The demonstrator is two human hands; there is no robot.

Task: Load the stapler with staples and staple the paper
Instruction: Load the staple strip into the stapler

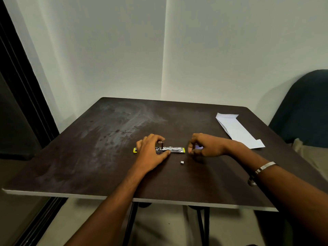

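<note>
A yellow-ended stapler [174,150] lies opened flat on the dark table [88,157], its metal channel facing up. My left hand [150,151] rests over its left half and grips it between thumb and fingers. Just right of the stapler's end, my right hand [202,146] is curled around a small purple object, probably the staple box [198,147]; most of it is hidden. A small strip of staples [182,162] lies loose on the table in front of the stapler. The folded white paper [237,129] lies at the far right of the table.
A dark chair back [305,107] stands beyond the table's right edge. White walls meet in a corner behind the table. A dark door frame [23,89] runs along the left. A metal bangle [264,167] sits on my right wrist.
</note>
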